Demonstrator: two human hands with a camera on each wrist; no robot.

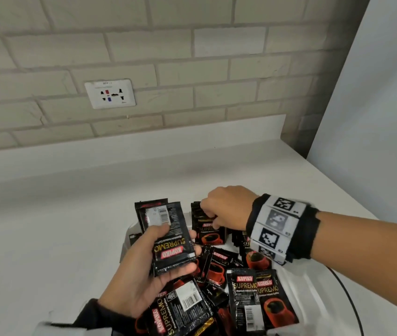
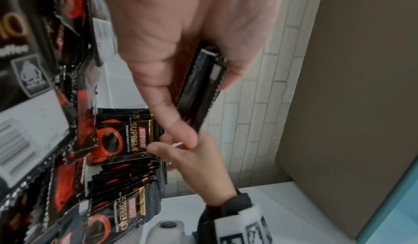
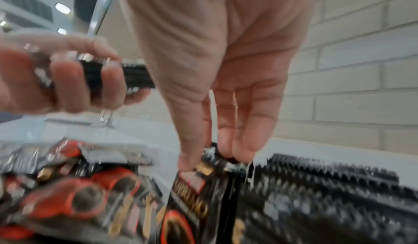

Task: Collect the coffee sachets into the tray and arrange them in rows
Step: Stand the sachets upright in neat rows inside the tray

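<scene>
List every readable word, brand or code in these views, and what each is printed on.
"KOPIKO": red label on each sachet.
"SUPREMO": gold word under that label.
"Premium Instant Coffee": small line under "SUPREMO".
Barcodes on sachet backs: digits too small to read.
Wall socket: faint print, unreadable.
Wristband on the right hand: square marker codes, no words.
Stack in the left hand: same brand, upside down.

surface: white counter point(image 1: 59, 214); on it: white tray point(image 1: 313, 287); holds: sachets point(image 1: 275, 299)
</scene>
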